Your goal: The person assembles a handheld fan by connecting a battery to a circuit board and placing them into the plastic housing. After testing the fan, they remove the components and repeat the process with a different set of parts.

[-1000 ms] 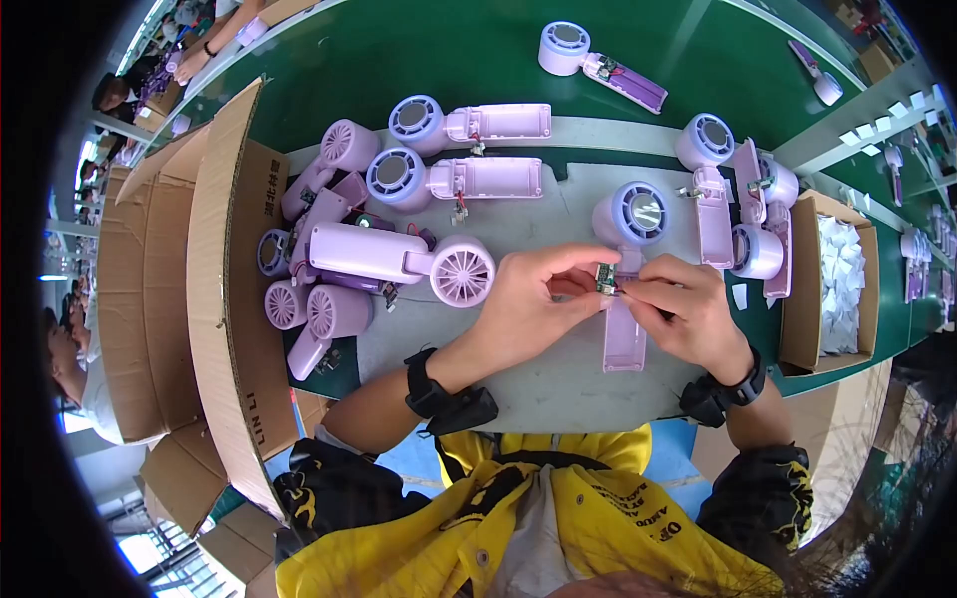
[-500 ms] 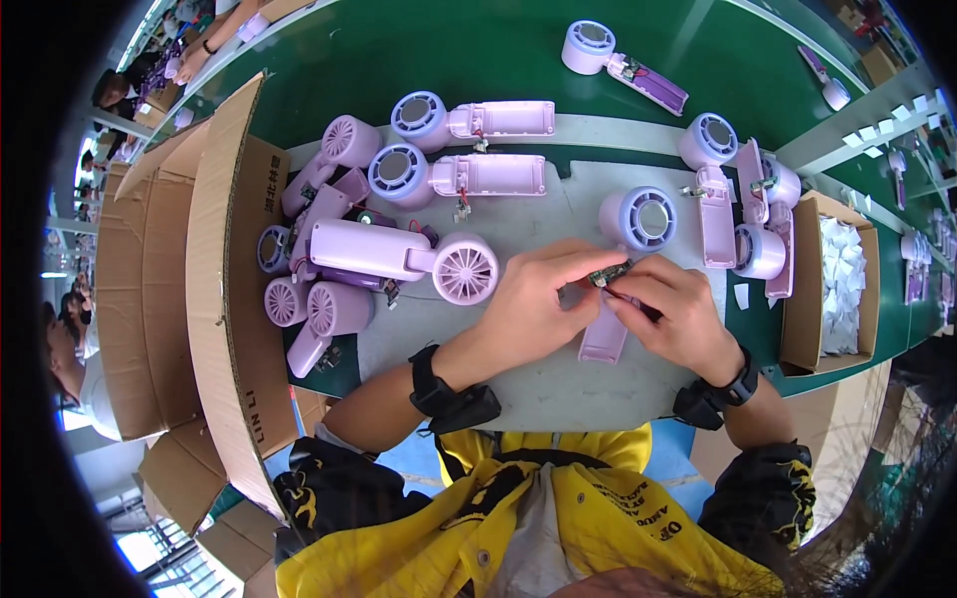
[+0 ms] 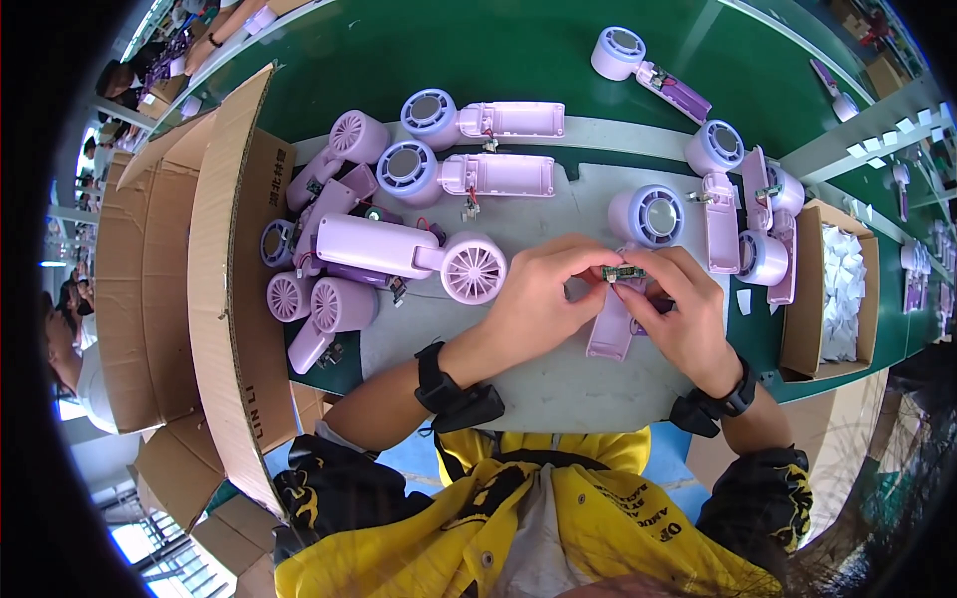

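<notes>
A small green circuit board [image 3: 624, 272] is pinched between the fingertips of both hands, with a pale connector at its left end. My left hand [image 3: 554, 299] grips its left side, thumb and forefinger pressed together. On the other side my right hand [image 3: 681, 307] holds it with thumb and forefinger. Under the hands lies an opened lilac handheld fan [image 3: 646, 216], its round head beyond my fingers and its handle shell [image 3: 609, 331] pointing toward me. Part of that handle is hidden by my hands. Dark wiring shows faintly below the board.
Opened fans [image 3: 429, 118] lie behind the grey mat [image 3: 498, 379], and more fans [image 3: 379, 244] are piled at the left beside a large cardboard box [image 3: 214, 299]. At right stand several open fans [image 3: 720, 219] and a carton [image 3: 869, 329] of white paper pieces.
The circuit board has been turned level, its green face now more visible between my fingertips. Both hands stay over the same fan; the whole view has shifted slightly.
</notes>
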`<state>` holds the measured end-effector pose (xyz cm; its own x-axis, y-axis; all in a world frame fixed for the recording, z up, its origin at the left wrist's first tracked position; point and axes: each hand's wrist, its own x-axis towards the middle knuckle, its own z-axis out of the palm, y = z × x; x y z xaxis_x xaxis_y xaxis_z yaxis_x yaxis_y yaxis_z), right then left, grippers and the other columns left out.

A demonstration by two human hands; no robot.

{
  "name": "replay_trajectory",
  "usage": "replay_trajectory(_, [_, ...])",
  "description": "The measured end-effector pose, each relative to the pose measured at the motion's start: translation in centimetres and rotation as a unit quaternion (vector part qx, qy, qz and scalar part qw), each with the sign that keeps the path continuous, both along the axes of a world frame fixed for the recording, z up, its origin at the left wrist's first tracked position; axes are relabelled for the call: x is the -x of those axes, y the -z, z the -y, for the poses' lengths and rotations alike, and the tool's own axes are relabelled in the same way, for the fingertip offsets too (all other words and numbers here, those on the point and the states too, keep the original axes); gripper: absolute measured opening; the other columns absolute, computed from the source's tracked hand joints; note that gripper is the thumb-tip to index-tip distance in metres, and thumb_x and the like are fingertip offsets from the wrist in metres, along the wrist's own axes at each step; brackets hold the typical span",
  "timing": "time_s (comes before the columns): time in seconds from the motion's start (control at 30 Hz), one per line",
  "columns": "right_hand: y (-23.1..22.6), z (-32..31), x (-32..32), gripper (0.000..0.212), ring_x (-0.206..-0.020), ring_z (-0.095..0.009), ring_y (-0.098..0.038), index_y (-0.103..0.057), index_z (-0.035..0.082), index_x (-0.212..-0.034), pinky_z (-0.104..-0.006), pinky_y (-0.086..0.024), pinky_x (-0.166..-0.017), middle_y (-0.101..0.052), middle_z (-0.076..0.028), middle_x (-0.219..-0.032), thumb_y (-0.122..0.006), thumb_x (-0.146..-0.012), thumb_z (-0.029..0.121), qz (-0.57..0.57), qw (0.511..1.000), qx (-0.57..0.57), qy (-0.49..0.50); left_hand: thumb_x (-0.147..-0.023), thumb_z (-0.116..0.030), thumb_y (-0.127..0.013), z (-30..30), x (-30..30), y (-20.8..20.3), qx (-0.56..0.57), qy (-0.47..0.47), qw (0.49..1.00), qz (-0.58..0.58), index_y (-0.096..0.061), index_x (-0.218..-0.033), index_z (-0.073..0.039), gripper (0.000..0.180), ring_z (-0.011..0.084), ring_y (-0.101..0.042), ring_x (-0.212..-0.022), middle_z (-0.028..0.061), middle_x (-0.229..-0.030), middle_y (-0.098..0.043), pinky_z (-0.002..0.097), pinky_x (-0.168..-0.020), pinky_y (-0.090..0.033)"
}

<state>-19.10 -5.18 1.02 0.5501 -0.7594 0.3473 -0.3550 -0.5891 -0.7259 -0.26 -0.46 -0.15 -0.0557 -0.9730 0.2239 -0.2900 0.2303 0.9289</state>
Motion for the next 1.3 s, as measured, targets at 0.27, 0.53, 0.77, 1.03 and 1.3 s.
replay_trajectory(0.27, [0.0,-0.02,0.14,0.035,-0.064,-0.015,-0.067,-0.069,0.002,-0.105,-0.025,-0.053,-0.056,-0.065,-0.009,-0.094,-0.079,-0.072,0.0,0.006,1.0,-0.008,0.017,-0.074,0.003,-0.071,-0.02,-0.29,0.17,0.035,0.001,0.999,0.026,-0.07,-0.104,-0.002,0.03,0.0202,-0.07,-0.075,0.0123,-0.094,-0.07,0.0272,-0.067,-0.055])
replay_trajectory(0.53, [-0.36,-0.12,0.58,0.036,-0.062,-0.013,-0.067,-0.071,0.003,-0.104,-0.024,-0.052,-0.054,-0.065,-0.008,-0.091,-0.081,-0.07,0.0,0.001,0.999,-0.038,0.018,-0.074,0.001,-0.072,-0.39,-0.18,-0.27,0.044,0.007,0.998,0.055,-0.072,-0.105,-0.004,0.032,0.0195,-0.069,-0.073,0.0121,-0.09,-0.069,0.0274,-0.063,-0.054])
replay_trajectory(0.77, [-0.16,-0.1,0.71,0.035,-0.06,-0.013,-0.066,-0.072,0.004,-0.102,-0.0234,-0.051,-0.053,-0.066,-0.007,-0.089,-0.083,-0.068,0.002,-0.003,0.999,-0.032,0.019,-0.075,0.001,-0.071,-0.65,0.1,-0.2,0.044,0.012,0.997,0.064,-0.071,-0.107,-0.004,0.033,0.0191,-0.066,-0.071,0.0114,-0.088,-0.068,0.0274,-0.061,-0.052])
replay_trajectory(1.03, [-0.17,-0.14,0.44,0.034,-0.059,-0.012,-0.066,-0.072,0.004,-0.101,-0.0232,-0.051,-0.052,-0.066,-0.007,-0.087,-0.082,-0.068,0.002,-0.001,0.999,-0.038,0.027,-0.076,0.002,-0.07,-0.65,0.11,-0.28,0.033,0.013,0.999,0.041,-0.072,-0.108,-0.005,0.032,0.019,-0.064,-0.071,0.0111,-0.087,-0.066,0.0271,-0.061,-0.05])
replay_trajectory(1.3, [-0.53,-0.28,0.16,0.024,-0.059,-0.01,-0.064,-0.068,0.0,-0.096,-0.023,-0.048,-0.051,-0.064,-0.007,-0.083,-0.079,-0.074,0.0,-0.001,0.996,-0.089,0.031,-0.075,0.003,-0.068,-0.4,-0.04,-0.35,-0.006,0.028,0.999,0.033,-0.068,-0.109,-0.004,0.034,0.0211,-0.064,-0.075,0.0117,-0.096,-0.065,0.0294,-0.064,-0.051])
